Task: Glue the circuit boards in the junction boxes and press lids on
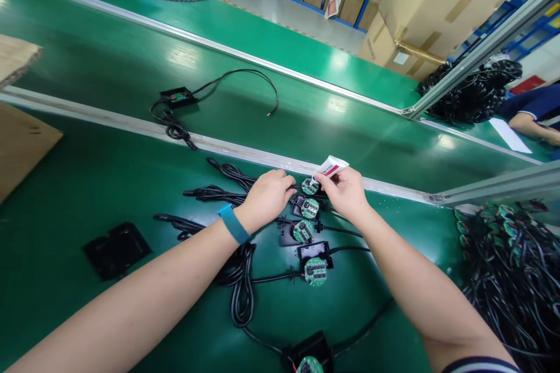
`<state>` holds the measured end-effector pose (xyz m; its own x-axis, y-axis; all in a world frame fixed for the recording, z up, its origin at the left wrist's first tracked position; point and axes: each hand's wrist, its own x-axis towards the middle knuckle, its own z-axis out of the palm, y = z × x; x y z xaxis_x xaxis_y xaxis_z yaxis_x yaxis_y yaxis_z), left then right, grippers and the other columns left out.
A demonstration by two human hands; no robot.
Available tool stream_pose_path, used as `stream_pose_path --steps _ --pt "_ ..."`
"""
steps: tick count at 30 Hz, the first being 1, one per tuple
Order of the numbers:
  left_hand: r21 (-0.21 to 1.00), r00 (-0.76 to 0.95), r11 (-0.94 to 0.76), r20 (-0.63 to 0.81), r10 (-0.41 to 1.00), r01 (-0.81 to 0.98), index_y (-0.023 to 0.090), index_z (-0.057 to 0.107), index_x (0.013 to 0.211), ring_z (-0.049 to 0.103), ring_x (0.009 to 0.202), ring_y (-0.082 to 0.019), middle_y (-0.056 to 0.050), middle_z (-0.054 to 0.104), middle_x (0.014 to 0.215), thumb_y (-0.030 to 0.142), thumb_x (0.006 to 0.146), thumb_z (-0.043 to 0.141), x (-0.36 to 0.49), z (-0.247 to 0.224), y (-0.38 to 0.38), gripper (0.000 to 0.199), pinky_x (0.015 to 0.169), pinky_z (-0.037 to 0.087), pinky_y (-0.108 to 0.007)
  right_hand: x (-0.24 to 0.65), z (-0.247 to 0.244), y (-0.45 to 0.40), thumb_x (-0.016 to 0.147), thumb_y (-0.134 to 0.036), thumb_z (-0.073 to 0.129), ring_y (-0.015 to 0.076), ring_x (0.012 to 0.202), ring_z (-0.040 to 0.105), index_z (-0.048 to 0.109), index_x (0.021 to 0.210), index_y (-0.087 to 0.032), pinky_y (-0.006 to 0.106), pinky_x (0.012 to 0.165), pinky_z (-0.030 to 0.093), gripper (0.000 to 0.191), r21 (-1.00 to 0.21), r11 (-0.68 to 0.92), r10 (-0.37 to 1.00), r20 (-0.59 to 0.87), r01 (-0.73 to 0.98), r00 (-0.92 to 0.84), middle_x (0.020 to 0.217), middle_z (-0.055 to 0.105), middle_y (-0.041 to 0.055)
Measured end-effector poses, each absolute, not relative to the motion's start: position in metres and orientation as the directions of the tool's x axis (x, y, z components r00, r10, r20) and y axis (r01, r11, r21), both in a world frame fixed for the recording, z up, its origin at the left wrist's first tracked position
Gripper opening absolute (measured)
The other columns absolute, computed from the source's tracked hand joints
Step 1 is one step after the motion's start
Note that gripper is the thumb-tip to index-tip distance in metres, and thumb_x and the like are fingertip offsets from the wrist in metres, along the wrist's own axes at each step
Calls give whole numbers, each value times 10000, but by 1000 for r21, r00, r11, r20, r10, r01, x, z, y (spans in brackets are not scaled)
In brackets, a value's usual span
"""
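My right hand (pixel 349 193) pinches a white squeeze tube (pixel 331 167) with a red stripe. Its nozzle points down at the farthest round green circuit board (pixel 310 186), apparently touching it. My left hand (pixel 269 199), a teal band (pixel 235 224) on its wrist, has its fingers closed just left of that board, where a thin black cable comes out at the fingertips. Nearer to me lie more round boards (pixel 303 231) in a row, with open black plastic cases (pixel 292 233) beside or under them. A board (pixel 310 365) at the bottom edge is partly cut off.
Bundled black cables (pixel 245 297) run left from the boards. A loose black case part (pixel 117 249) lies further left. Past the metal rail (pixel 245 155) sits another wired case (pixel 179 97). Heaped cables with boards (pixel 507 280) lie right; a co-worker's arm (pixel 534 127) shows far right.
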<state>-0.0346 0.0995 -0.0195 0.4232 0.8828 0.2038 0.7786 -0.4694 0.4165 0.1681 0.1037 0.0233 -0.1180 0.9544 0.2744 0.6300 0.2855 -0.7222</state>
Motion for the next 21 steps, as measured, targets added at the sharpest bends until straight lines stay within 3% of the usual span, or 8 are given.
stream_pose_path --steps 12,21 --pt "400 426 -472 202 882 786 146 721 1001 633 926 -249 -91 671 925 255 918 623 -34 -21 100 168 865 507 -372 183 20 95 850 -335 656 218 742 675 712 779 -175 316 665 519 184 -695 292 947 308 657 -95 743 711 62" --pt "410 414 -457 195 889 789 154 722 988 628 905 -244 -88 664 916 262 923 616 -34 -18 99 164 843 505 -365 185 23 91 857 -361 648 209 672 661 662 651 -190 307 631 500 268 -691 272 956 276 670 -103 672 692 57"
